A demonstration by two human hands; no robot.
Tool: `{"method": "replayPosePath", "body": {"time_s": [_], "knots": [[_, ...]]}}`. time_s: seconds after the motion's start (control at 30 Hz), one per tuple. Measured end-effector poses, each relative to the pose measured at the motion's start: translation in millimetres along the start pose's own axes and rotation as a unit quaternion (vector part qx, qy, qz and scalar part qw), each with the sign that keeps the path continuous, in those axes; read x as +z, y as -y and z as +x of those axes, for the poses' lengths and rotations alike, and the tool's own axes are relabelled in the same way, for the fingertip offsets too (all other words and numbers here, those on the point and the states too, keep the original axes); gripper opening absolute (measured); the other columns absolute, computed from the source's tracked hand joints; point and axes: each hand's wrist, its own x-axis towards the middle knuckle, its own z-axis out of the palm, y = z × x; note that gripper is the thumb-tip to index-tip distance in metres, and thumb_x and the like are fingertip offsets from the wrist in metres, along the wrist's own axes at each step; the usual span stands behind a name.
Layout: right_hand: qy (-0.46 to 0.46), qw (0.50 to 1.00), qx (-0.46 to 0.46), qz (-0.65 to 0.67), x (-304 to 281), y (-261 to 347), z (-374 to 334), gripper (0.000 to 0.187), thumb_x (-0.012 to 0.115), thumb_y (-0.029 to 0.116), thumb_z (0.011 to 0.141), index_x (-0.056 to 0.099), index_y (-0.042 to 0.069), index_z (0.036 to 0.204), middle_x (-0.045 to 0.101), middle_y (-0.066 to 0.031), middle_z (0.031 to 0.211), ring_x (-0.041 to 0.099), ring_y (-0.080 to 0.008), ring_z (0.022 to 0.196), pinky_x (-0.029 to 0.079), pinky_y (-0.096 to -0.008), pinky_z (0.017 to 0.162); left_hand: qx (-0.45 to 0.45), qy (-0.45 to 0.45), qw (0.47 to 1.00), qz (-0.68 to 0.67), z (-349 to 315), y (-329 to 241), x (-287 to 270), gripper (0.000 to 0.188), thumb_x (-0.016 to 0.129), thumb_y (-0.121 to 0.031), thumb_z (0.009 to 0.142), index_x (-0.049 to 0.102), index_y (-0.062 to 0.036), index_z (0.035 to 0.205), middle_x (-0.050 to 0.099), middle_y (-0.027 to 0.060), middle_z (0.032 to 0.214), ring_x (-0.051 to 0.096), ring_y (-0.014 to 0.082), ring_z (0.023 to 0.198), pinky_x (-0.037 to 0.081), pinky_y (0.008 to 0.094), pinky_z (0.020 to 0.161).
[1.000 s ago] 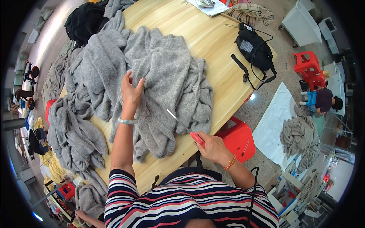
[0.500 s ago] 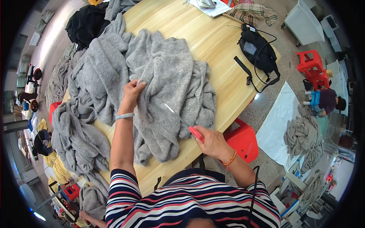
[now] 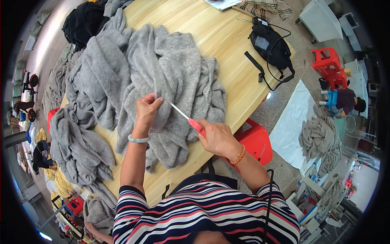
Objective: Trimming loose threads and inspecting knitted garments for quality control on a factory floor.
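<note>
1 head-worn fisheye looks down on hands [image 3: 219,139] and table [image 3: 227,44] from close above.

At ten o'clock we see a black cloth bundle [image 3: 83,25], and just past twelve some papers [image 3: 222,3] on the wooden table [image 3: 215,36]. Around one we find a checked cloth [image 3: 270,9]; between one and two, a black pouch [image 3: 273,53] near the table's edge and, farther out, a white wheeled bin [image 3: 319,21]. At two we have red stools [image 3: 323,66]. Toward three we spot a person [image 3: 345,101] in a black hat, plus a white sheet [image 3: 286,130] bearing a crumpled cloth heap [image 3: 317,138]. Near four we see another red stool [image 3: 260,142]; at eight, yellow cloth [image 3: 63,185].
</note>
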Motion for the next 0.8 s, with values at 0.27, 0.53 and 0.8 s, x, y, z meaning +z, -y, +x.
{"method": "replayPosePath", "body": {"time_s": [0.27, 0.53, 0.8], "knots": [[0.034, 0.999, -0.001, -0.014, 16.1, 0.5, -15.9, 0.033, 0.058, 0.025, 0.088, 0.055, 0.009, 0.116, 0.066, -0.0238, 0.082, 0.064, -0.0433, 0.082, 0.049, -0.0511, 0.077, -0.016, 0.011, 0.998, -0.053, -11.1, 2.8, -4.0, 0.022, 0.059, 0.004, 0.086, 0.067, 0.0045, 0.107, 0.071, 0.0061, 0.095, 0.065, 0.0100, 0.080, 0.051, 0.0228, 0.072], [0.107, 0.993, -0.032, -0.020, 42.1, -7.0, -41.2, 0.037, 0.058, 0.027, 0.089, 0.054, 0.010, 0.122, 0.066, -0.0233, 0.085, 0.064, -0.0429, 0.083, 0.050, -0.0520, 0.075, -0.057, -0.035, 0.978, -0.196, -27.9, 42.3, -13.7, 0.016, 0.063, -0.004, 0.090, 0.063, 0.0005, 0.105, 0.069, 0.0051, 0.090, 0.064, 0.0117, 0.074, 0.052, 0.0240, 0.069], [0.098, 0.995, 0.007, -0.023, 57.1, -2.9, -63.5, 0.036, 0.059, 0.027, 0.088, 0.058, 0.011, 0.120, 0.066, -0.0227, 0.088, 0.064, -0.0427, 0.085, 0.050, -0.0504, 0.076, -0.078, -0.094, 0.957, -0.263, -62.2, 93.2, -20.9, 0.019, 0.064, -0.010, 0.092, 0.060, -0.0021, 0.109, 0.067, 0.0042, 0.097, 0.062, 0.0117, 0.086, 0.050, 0.0238, 0.079]]}}
